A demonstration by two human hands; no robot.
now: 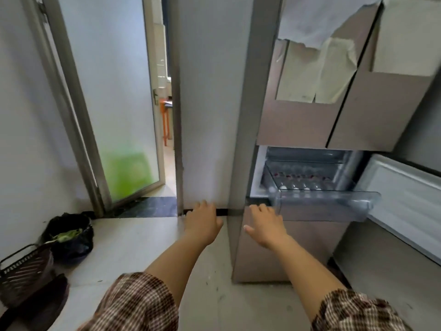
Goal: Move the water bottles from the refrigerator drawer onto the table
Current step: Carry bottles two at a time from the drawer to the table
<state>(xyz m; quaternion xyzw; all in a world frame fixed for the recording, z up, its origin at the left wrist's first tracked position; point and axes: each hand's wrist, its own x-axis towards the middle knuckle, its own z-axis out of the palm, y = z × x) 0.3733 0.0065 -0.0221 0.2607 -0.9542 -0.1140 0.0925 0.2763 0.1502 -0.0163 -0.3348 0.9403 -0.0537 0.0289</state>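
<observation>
Bottles (pixel 300 185) blurred inside clear drawer (pixel 334 199)

walls: pale grey | floor (pixel 133 247): light tile | glass door (pixel 114 103) ajar, daylight | black bin (pixel 71 235) by wall

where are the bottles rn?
In the head view, right of centre: the bottles stand in the clear drawer pulled out of the fridge, just beyond the right hand. Both hands are empty.
</observation>
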